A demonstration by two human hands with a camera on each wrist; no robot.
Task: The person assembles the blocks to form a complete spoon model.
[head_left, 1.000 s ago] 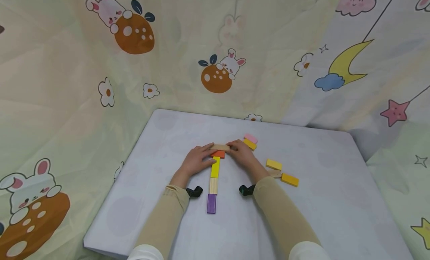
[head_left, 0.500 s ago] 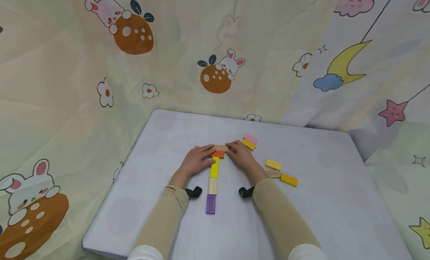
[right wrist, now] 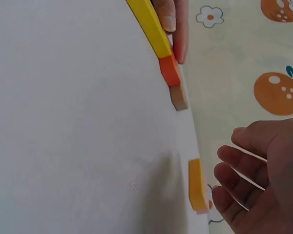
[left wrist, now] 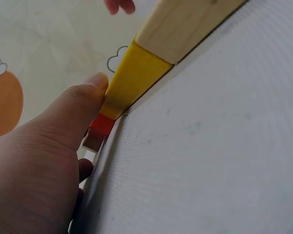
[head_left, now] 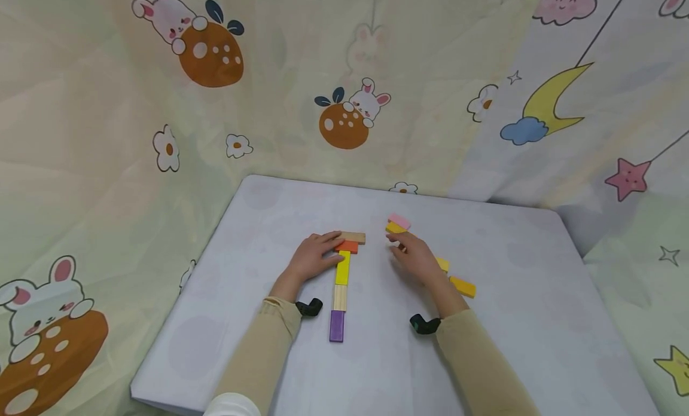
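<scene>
We are resting our spread left hand (head_left: 311, 256) against the yellow block (head_left: 342, 271) and orange block (head_left: 351, 247), probably keeping them aligned; our right hand (head_left: 417, 258) is hovering empty, loosely curled.

Behind the whitish table (head_left: 560, 326), a pale backdrop (head_left: 280, 63) with a yellow moon (head_left: 542, 99)

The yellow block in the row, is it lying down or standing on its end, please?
Lying down: the yellow block stretches lengthwise along the table; the left wrist view shows its long lower edge there.
</scene>
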